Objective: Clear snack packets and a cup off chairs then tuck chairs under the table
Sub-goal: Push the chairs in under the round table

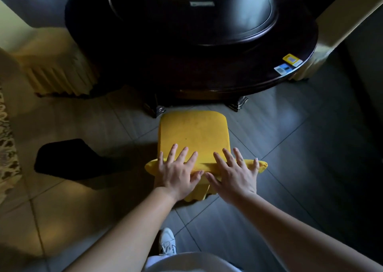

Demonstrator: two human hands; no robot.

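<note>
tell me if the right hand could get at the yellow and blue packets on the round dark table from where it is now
Probably yes, with a lean. The right hand rests open on the yellow fabric-covered chair; nothing blocks the way to the yellow and blue packets at the round dark wooden table edge.

Single head-worn wide-angle view, looking forward and steeply down from standing height. Close on both forearms reaching out from the bottom edge to the yellow chair at centre. Farther ahead, the round dark table across the top. Floor tiles and one white shoe directly below. Edges bowed by the lens.
</note>
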